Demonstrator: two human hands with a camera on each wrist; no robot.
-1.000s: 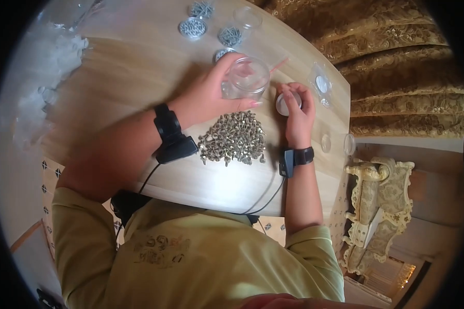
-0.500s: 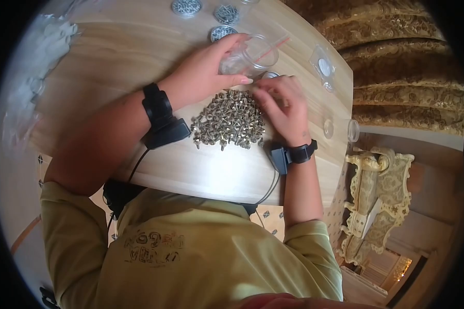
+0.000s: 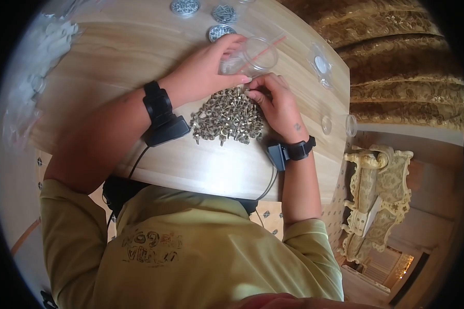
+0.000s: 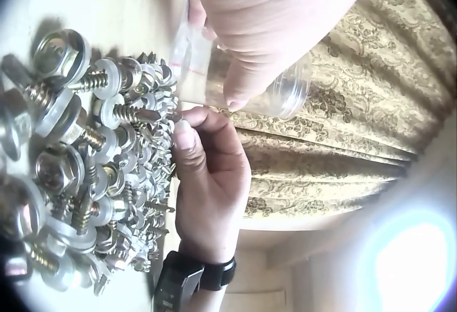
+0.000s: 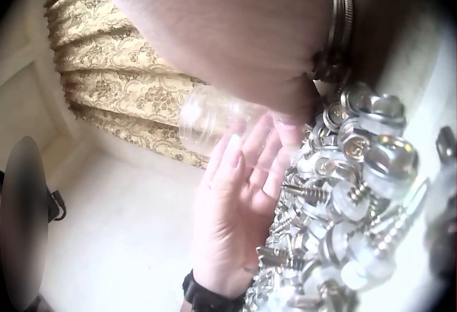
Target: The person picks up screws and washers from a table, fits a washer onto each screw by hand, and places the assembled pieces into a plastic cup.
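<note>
My left hand grips a clear plastic jar, thumb on the near side, with the jar's mouth tilted to the right. Just in front of it lies a heap of hex-head screws with pale washers. My right hand is at the heap's upper right edge, thumb and forefinger pinching among the screws; in the left wrist view its thumb meets the fingertip there, mostly covering the screw. A ridged silver rim shows beside the right hand in the right wrist view.
Round containers of screws and nails stand at the back of the table. A red-edged strip lies behind the jar. Clear lids and a bagged white disc lie to the right. Crumpled clear plastic is at the left.
My right hand has come left from beside a round, white-topped piece to the heap's edge, and its fingertips have closed there. The left hand still holds the jar; the view has tipped slightly.
</note>
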